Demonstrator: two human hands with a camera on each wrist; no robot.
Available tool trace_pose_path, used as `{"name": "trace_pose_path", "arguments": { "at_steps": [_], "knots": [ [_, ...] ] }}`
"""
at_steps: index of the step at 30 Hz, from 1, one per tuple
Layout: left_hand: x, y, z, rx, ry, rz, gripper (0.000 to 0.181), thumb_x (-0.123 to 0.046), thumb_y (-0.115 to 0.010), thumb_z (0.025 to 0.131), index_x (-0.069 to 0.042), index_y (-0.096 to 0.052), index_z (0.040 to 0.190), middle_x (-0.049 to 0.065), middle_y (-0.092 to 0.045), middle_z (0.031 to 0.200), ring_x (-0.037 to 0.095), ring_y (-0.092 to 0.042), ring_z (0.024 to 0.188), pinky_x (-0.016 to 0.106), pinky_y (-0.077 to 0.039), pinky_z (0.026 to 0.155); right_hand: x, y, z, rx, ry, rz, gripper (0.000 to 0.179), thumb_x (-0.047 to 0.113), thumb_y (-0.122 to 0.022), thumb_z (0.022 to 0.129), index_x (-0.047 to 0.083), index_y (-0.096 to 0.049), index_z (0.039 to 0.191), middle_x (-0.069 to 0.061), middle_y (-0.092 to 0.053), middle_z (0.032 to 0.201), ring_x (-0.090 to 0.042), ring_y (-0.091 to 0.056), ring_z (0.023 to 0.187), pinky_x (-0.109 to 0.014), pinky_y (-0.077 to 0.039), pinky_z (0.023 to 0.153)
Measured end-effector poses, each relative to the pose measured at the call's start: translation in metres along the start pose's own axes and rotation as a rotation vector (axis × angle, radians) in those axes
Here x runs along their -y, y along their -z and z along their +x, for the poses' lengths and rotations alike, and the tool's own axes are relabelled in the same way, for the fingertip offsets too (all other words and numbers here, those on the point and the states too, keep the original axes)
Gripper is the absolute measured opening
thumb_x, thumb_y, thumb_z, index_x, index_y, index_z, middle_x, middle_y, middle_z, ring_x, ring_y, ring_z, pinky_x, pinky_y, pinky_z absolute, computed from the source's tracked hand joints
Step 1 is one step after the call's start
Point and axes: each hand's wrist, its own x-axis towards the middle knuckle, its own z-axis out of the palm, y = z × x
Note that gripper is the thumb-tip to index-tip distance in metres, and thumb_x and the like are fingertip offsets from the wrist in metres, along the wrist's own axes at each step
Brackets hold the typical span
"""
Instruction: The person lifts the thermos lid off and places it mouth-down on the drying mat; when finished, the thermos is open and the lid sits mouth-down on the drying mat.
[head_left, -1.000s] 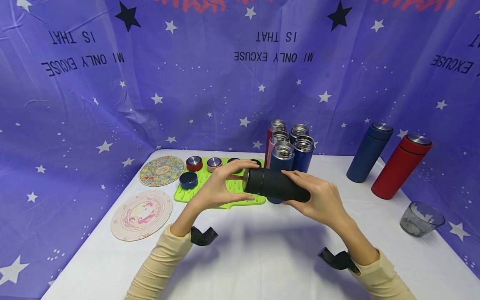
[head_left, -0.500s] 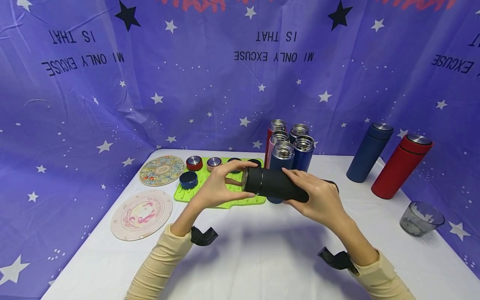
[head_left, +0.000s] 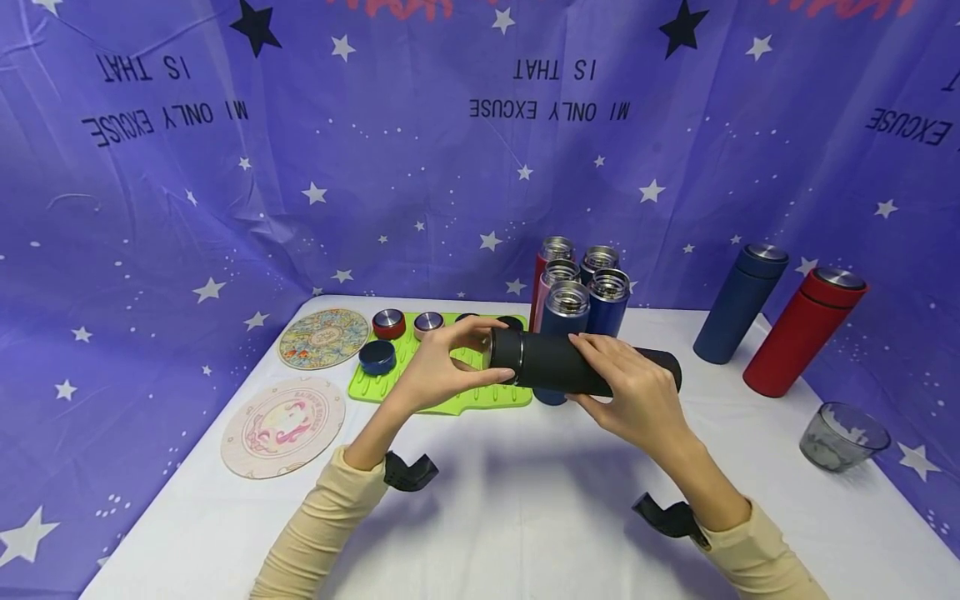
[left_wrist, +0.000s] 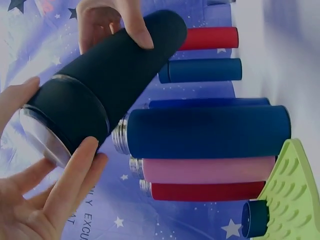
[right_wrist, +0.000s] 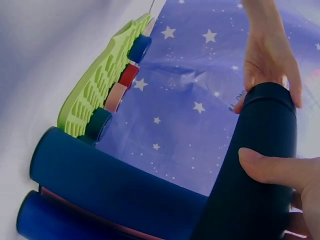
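Observation:
A black thermos bottle [head_left: 558, 363] is held sideways above the table, its silver-topped cap [left_wrist: 65, 112] pointing left. My left hand [head_left: 438, 367] pinches that cap between thumb and fingers. Around the bottle's body my right hand [head_left: 633, 387] is wrapped, thumb on the near side. The cap sits on the bottle, with a thin metal ring at the seam. Behind it stand several open bottles with bare steel necks, among them a steel-blue one [head_left: 564, 310] and a pink one [left_wrist: 210, 170].
A green drying mat [head_left: 480, 398] carries several caps, including a red cap [head_left: 388, 325] and a blue cap [head_left: 377, 357]. Two round mats lie left, one pink [head_left: 283, 427]. At right stand a capped blue bottle [head_left: 738, 304], a capped red bottle [head_left: 804, 333] and a glass [head_left: 842, 437].
The black bottle has turned to lie more level, and its base now shows beyond my right hand. My left hand stays at the cap, its fingers shifted slightly.

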Motion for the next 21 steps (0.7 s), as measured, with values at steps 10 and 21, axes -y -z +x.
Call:
{"name": "trace_pose_path", "arguments": {
  "at_steps": [10, 21],
  "knots": [
    [0.0043, 0.0050, 0.0026, 0.116, -0.399, 0.040, 0.061, 0.011, -0.083, 0.065, 0.006, -0.058, 0.121, 0.025, -0.050, 0.130, 0.031, -0.051, 0.121, 0.047, -0.054, 0.085, 0.0004, 0.0038, -0.0006, 0.046, -0.091, 0.157, 0.076, 0.032, -0.092, 0.059, 0.014, -0.065, 0.127, -0.010, -0.068, 0.117, -0.030, -0.066, 0.102, -0.048, -0.056, 0.079],
    [0.0035, 0.0024, 0.0009, 0.044, -0.222, -0.022, 0.061, 0.004, -0.083, 0.070, 0.005, -0.058, 0.125, 0.017, -0.057, 0.122, 0.030, -0.060, 0.104, 0.038, -0.058, 0.075, 0.0019, 0.0013, -0.0008, 0.003, -0.067, 0.085, 0.076, 0.029, -0.090, 0.061, 0.013, -0.062, 0.130, -0.010, -0.066, 0.121, -0.033, -0.064, 0.107, -0.051, -0.055, 0.081]
  ]
}}
